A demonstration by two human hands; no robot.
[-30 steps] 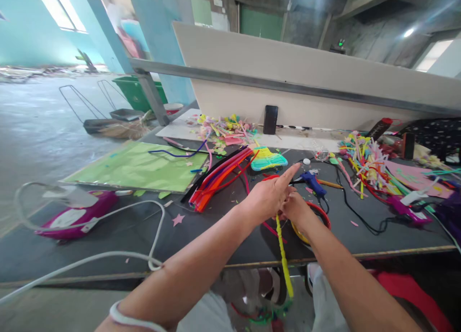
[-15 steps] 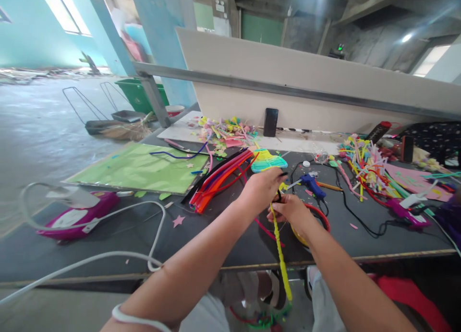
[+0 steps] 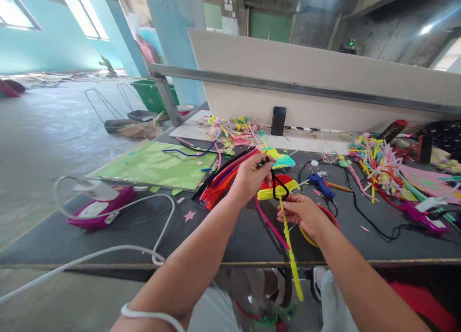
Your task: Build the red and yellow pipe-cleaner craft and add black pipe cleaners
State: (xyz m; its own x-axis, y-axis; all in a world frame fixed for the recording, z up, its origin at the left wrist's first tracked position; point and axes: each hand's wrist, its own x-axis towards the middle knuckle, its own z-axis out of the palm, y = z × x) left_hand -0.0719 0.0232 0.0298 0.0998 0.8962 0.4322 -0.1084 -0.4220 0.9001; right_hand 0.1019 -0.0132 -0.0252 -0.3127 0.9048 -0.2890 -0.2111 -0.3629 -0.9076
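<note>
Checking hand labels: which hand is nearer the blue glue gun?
Right. The right hand is on the near side of the blue glue gun; the left hand is farther off, to its left.

From my remote seat I see a turquoise wall [image 3: 46,51] at the left with bright windows [image 3: 88,15] in it (they lean steeply in my view), and a grey floor [image 3: 46,118] stretching before it. A blue pillar [image 3: 176,39] rises near a green bin [image 3: 146,93]. Beyond the dark table [image 3: 342,238], a metal rail [image 3: 234,77] crosses a pale board [image 3: 270,58]. Upper right, I get one glaring lamp [image 3: 427,29] and a small green sign [image 3: 351,42] amid shadowy concrete.
</note>
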